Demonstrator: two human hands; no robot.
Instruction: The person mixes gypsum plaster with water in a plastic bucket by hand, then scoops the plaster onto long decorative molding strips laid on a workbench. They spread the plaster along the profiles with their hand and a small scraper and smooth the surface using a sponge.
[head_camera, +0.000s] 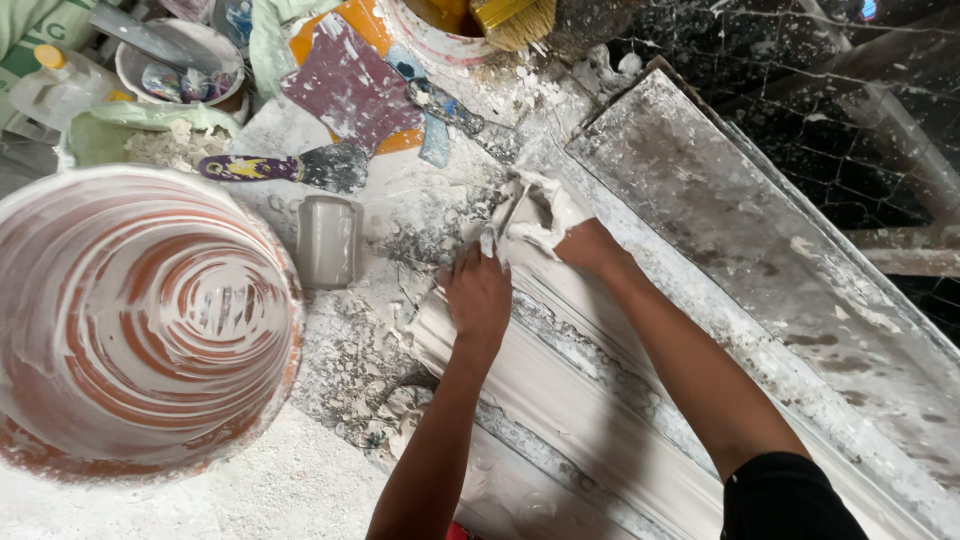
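A long white plaster moulding with ridged profile lies diagonally across the plaster-covered bench. My left hand presses on its upper end, fingers closed around a lump of wet plaster. My right hand sits just beyond, gripping a small metal scraper whose blade digs into a mound of wet white plaster at the moulding's end. Both hands are smeared with plaster.
A big orange bucket streaked with white plaster stands at left. A grey cup lies beside it. Putty knives, a purple trowel, a brush and bowls crowd the far side. A long grey board runs along the right.
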